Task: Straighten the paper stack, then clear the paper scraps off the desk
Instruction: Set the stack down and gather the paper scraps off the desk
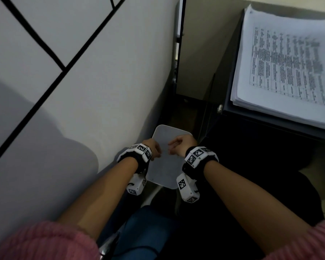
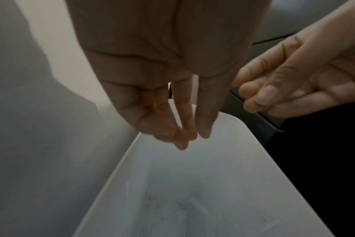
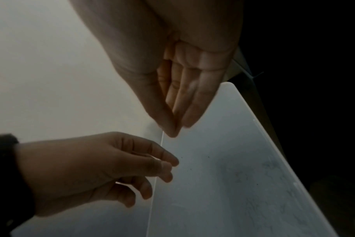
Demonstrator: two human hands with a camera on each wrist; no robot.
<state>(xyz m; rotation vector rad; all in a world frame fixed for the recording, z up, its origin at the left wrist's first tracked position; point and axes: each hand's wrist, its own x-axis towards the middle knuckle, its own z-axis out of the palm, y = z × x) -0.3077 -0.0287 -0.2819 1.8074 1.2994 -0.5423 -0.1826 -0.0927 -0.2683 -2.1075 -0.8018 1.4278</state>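
Observation:
The printed paper stack [image 1: 285, 68] lies on the dark desk [image 1: 231, 109] at the upper right, its edges slightly fanned. Below the desk, a white bin [image 1: 164, 132] stands on the floor against the wall. Both hands hang over its opening. My left hand [image 1: 155, 150] points its fingers [image 2: 184, 137] down, loosely together, with nothing in them. My right hand [image 1: 177, 145] faces it a few centimetres away, its thumb meeting its fingertips [image 3: 175, 128], and no scrap shows between them. The bin's inside [image 2: 213, 176] shows only faint marks near the bottom.
A pale wall [image 1: 83, 91] with black lines runs along the left, close to the bin. The dark space under the desk [image 1: 251, 156] lies to the right. My knees in blue jeans [image 1: 148, 228] are below the hands.

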